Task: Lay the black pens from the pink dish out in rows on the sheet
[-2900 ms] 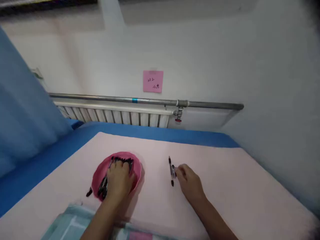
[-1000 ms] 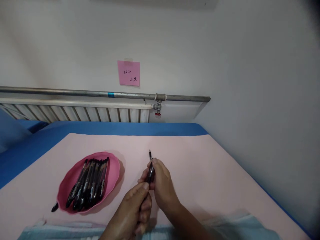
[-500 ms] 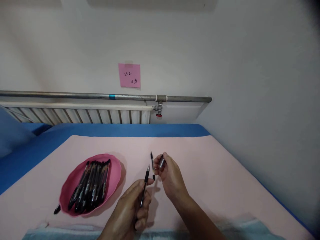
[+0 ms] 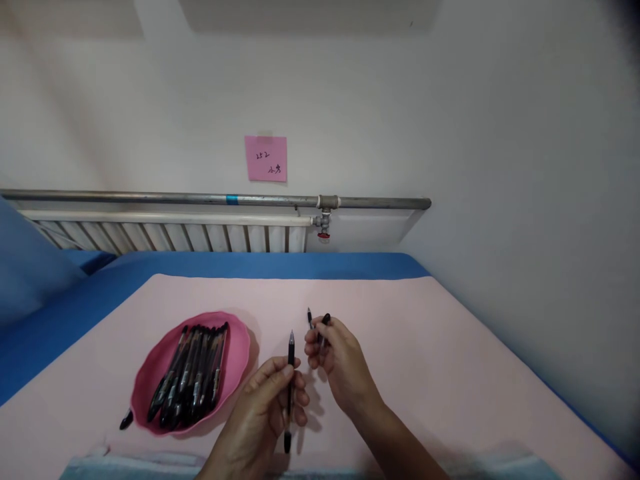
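One pen is already bared: the left hand (image 4: 270, 407) pinches an uncapped pen (image 4: 291, 353) between thumb and curled fingers, its bare tip pointing away from the person and its black rear end toward them. The right hand (image 4: 340, 360), thumb and fingers drawn together, grips a small dark-topped piece (image 4: 327, 319), apparently that pen's cap, held apart from it. Just beyond the right fingers, a second pen (image 4: 309, 315) shows an exposed tip, its rest hidden, so two seem to be without caps. Most remain untouched: a bundle of pens (image 4: 187, 380) lies in the pink bowl (image 4: 241, 360), seemingly capped, though overlap prevents a count. One more dark pen end (image 4: 127, 419) pokes out beside the bowl on the pink sheet (image 4: 400, 347).
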{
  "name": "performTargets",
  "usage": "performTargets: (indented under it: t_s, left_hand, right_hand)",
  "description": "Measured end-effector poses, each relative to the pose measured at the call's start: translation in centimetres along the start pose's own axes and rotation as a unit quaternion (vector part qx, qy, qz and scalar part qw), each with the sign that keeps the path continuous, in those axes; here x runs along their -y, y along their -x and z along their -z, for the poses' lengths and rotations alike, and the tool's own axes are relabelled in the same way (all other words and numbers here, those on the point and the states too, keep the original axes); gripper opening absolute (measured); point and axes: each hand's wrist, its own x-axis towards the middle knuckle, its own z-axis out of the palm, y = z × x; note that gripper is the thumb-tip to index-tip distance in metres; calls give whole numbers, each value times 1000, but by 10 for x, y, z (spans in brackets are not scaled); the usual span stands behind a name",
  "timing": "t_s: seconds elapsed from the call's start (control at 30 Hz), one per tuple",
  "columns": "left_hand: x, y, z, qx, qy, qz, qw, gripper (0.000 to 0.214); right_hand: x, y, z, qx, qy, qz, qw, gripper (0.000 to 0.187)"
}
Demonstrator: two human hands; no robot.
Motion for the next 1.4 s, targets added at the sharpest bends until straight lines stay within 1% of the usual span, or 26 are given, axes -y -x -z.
performTargets:
  t_s: [0.23,0.33,0.43,0.53,0.7,0.77,0.8,0.83,0.87,0.9,0.93,0.97,1.0,1.07,1.1,1.13,1.2,1.27,1.33,1.4]
  left_hand:
    - [3,-4,8,13,-11,-28,999,19]
    - [4,-5,10,28,-32,-32,999,17]
    - [5,-4,10,35,-61,-43,997,17]
    - [5,-4,8,28,-76,-53,995,20]
    - [5,-2,6,31,-76,-57,995,18]
    - [4,-2,5,30,-62,-55,996,15]
    - [3,-2,5,27,-47,-53,997,13]
    - [1,-2,6,21,-28,-49,998,11]
    - [0,-2,7,11,-7,-44,999,11]
    - [-1,-2,8,1,10,-33,999,11]
    - [-3,-3,10,-5,23,-23,999,12]
    - [-4,-4,12,-7,30,-14,999,13]
    - [-5,-5,14,-7,30,-11,999,14]
    - [-7,-7,18,1,20,-14,1000,17]
    - [-8,-8,19,3,12,-21,1000,18]
    - [-9,-9,20,-1,0,-27,1000,19]
    - [-11,-11,20,-12,-30,-35,999,23]
    - [-14,-12,19,-26,-64,-43,997,29]
    - [-16,-12,18,-34,-89,-50,994,33]
    - [-18,-11,18,-29,-100,-52,993,33]
  right_hand:
    - [-2,7,-2,106,1,-39,994,8]
    - [-2,12,-5,129,-1,-56,990,10]
    - [-1,14,-8,123,29,-37,991,15]
    - [0,15,-11,116,51,-18,992,12]
    - [0,15,-10,124,58,-13,991,12]
    - [-1,15,-9,113,69,-16,991,14]
    - [-2,15,-8,99,85,-6,991,15]
    - [-3,15,-7,81,111,20,990,15]
    - [-3,15,-6,64,148,62,985,15]
    - [-4,15,-4,58,198,119,971,15]
    - [-4,16,-3,72,258,182,946,15]
    - [-5,17,-1,103,320,241,910,18]
    - [-6,17,1,145,376,291,868,23]
    - [-7,18,4,213,460,355,785,33]
    - [-8,17,6,229,490,374,753,35]
    - [-9,17,7,233,513,389,729,35]
    - [-11,15,8,230,545,409,695,33]
    - [-12,14,8,229,566,418,673,32]
    - [-12,14,8,229,576,419,663,30]
    - [-13,13,8,234,584,413,658,27]
